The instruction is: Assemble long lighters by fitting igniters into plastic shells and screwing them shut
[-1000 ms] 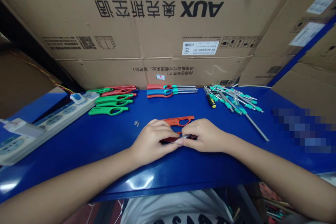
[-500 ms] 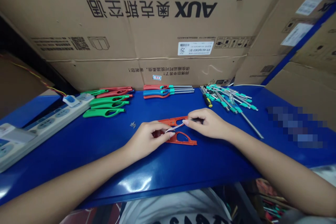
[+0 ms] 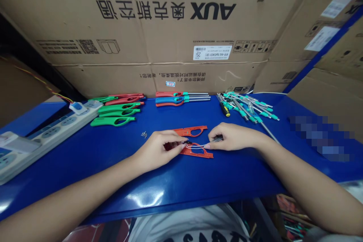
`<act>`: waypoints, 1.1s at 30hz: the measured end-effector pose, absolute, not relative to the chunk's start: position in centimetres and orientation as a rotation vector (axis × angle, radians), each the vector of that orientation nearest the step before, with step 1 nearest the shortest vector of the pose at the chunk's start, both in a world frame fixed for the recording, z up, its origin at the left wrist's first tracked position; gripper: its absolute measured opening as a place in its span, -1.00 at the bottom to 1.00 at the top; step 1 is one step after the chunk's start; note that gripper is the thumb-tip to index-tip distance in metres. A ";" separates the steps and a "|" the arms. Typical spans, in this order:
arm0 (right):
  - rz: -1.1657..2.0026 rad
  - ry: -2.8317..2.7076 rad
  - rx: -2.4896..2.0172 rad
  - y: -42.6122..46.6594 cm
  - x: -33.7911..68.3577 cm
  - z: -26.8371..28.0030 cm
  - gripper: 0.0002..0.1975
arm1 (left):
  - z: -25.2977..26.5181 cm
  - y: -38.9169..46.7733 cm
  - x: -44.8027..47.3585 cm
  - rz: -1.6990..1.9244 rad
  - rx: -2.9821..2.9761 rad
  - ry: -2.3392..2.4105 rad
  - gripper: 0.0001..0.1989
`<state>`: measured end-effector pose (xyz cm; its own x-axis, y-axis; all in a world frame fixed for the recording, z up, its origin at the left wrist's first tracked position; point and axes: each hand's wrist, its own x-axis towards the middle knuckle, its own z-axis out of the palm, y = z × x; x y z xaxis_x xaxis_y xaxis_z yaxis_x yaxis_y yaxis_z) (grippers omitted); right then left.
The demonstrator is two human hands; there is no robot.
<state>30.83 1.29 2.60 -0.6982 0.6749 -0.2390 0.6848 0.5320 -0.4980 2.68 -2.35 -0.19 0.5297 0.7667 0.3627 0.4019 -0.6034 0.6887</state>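
Over the blue table, my left hand [image 3: 161,146] is closed, thumb and fingertips pinching a small black part [image 3: 187,142] with thin white wires [image 3: 195,148]. Beneath these fingers lies an orange-red lighter handle half [image 3: 202,154], its left end covered by the hand. Just behind it is a second orange-red handle half [image 3: 188,131], also partly hidden by my left fingers. My right hand [image 3: 227,136] is closed around a slim dark grey tool [image 3: 218,138]. Fingers hide most of this tool, so its kind is unclear. The wires run toward my right fingertips.
Green and red lighter handles [image 3: 116,121] lie back left beside a white power strip [image 3: 56,130]. Assembled lighters [image 3: 170,100] lie back centre. Lighter tubes [image 3: 249,107] and a black-yellow screwdriver [image 3: 225,109] are back right. Small screws [image 3: 144,134] lie left. Cardboard [image 3: 170,45] walls the back.
My right hand has shifted slightly right and toward me, uncovering the far handle half's right end. The wires now hang lower, over the near half. My left hand stays nearly in place.
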 end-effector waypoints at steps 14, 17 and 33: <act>-0.663 2.772 1.173 1.1 30.2 2.5 -0.53 | -0.1 -2.2 2.5 0.835 2.449 0.973 -0.84; -0.643 2.767 1.172 1.1 30.2 2.5 -0.53 | 0.0 -2.3 2.4 0.831 2.487 0.963 -0.83; -0.730 2.808 1.103 0.2 29.9 2.9 -0.58 | -0.4 -2.0 2.3 0.769 2.465 1.055 -0.87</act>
<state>29.93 0.25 2.87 -0.7468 0.6339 -0.2012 0.6517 0.6371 -0.4117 2.31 -1.96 -0.38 0.5753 0.7432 0.3415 0.5529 -0.6611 0.5073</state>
